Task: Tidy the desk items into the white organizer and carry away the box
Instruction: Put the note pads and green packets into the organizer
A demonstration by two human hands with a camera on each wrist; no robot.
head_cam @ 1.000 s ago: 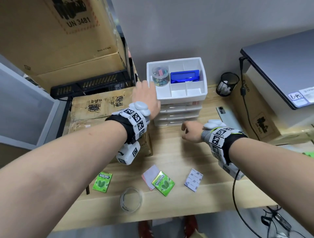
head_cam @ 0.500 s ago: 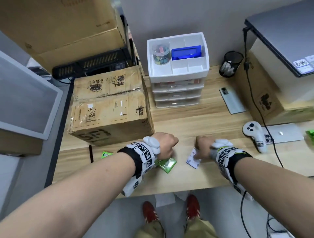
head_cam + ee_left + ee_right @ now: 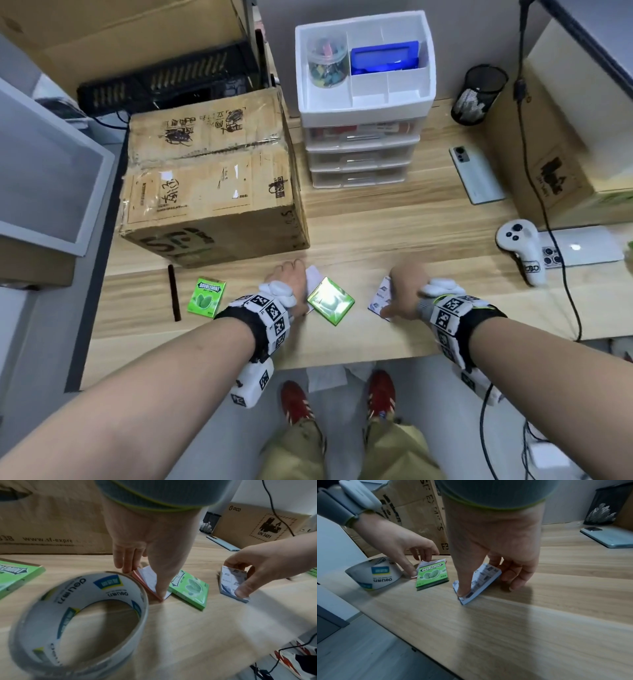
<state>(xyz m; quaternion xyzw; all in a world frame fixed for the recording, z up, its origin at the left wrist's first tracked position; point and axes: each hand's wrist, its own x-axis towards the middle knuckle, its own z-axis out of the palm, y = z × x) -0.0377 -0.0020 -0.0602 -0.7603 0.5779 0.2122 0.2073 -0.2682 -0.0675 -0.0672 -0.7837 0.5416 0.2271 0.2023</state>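
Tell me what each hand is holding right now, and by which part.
Left hand pinches the pink notepad by opposite edges, thumb on its near corner. Right hand pinches the blue-edged notepad likewise, thumb on the near corner, fingers behind the far edge.

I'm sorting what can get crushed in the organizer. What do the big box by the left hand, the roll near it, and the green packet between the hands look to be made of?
Big box: brown corrugated cardboard, matte, creased and scuffed, with shiny tape strips.
Tape roll: probably clear plastic packing tape, glossy, with printed branding inside.
Doublemint packet: probably thin card, its face glaring under the light, so film-wrapped or glossy.
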